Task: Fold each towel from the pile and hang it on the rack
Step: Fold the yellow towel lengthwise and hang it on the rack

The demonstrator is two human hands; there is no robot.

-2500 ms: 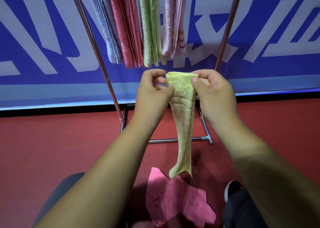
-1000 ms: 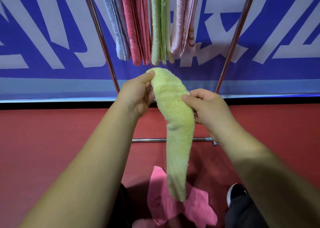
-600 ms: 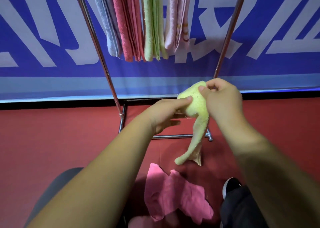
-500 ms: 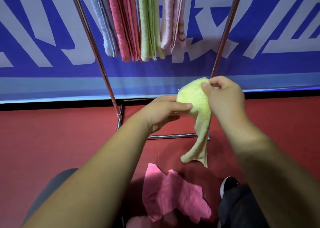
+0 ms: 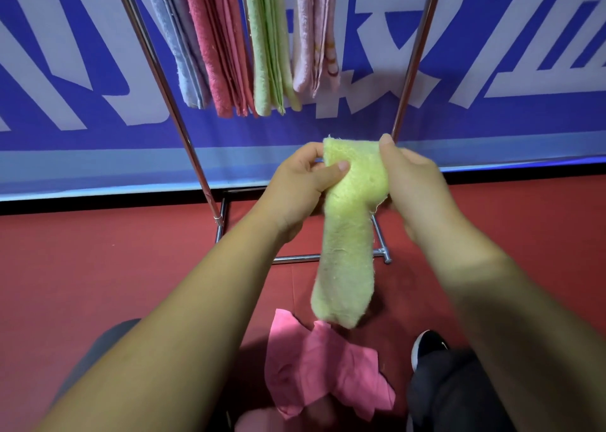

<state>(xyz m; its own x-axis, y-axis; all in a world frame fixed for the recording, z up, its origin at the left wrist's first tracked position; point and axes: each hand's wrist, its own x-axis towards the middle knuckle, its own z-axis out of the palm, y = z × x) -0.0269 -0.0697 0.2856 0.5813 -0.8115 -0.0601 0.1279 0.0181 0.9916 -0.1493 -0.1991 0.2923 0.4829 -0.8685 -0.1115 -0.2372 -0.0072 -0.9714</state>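
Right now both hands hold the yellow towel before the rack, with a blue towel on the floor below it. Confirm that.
Wrong colour: the head view shows a pink towel on the floor, not a blue one. The left hand and right hand do hold the yellow towel before the rack.

Terry cloth for the yellow towel (image 5: 347,234): fuzzy, matt, loose threads at edges. The rack (image 5: 183,136) is chromed metal tube, glossy w/ bright highlights. Hung blue towel (image 5: 183,47), red towel (image 5: 216,44) & green towel (image 5: 265,44): nubby terry, matt. The pale pink towel (image 5: 314,31) looks a bit smoother. The pink cloth (image 5: 321,362) is thinner, flat, no pile. The floor (image 5: 98,261) is matt, fine-grained. The banner (image 5: 65,70) is a smooth sheet, slight sheen.
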